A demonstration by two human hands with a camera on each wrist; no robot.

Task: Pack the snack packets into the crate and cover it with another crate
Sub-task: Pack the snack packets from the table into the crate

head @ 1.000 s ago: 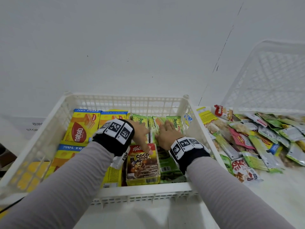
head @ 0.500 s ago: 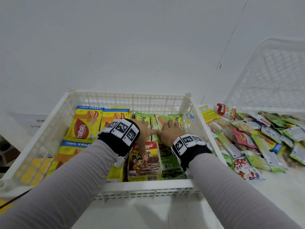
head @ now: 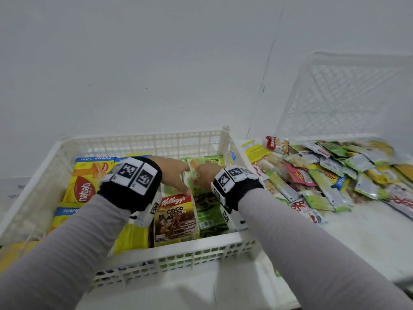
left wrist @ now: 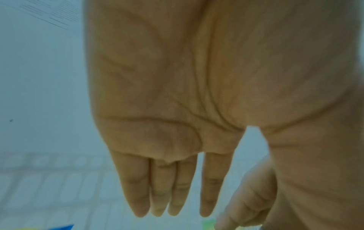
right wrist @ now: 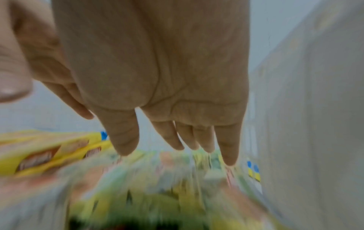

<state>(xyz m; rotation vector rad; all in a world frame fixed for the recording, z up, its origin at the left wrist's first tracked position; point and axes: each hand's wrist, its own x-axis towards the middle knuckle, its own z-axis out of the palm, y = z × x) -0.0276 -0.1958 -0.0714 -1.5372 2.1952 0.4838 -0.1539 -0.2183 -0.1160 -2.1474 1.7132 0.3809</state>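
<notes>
Under both hands, green packets.

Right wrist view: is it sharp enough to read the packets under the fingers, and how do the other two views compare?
Right wrist view: no, the green packets below the right hand are smeared by motion blur, print unreadable. Left wrist view: soft, and the left hand fills most of it; the crate wall is hazy. Head view: evenly lit, sharpest; the Coco Pops box reads clearly, with wide-angle bending at the edges.
</notes>
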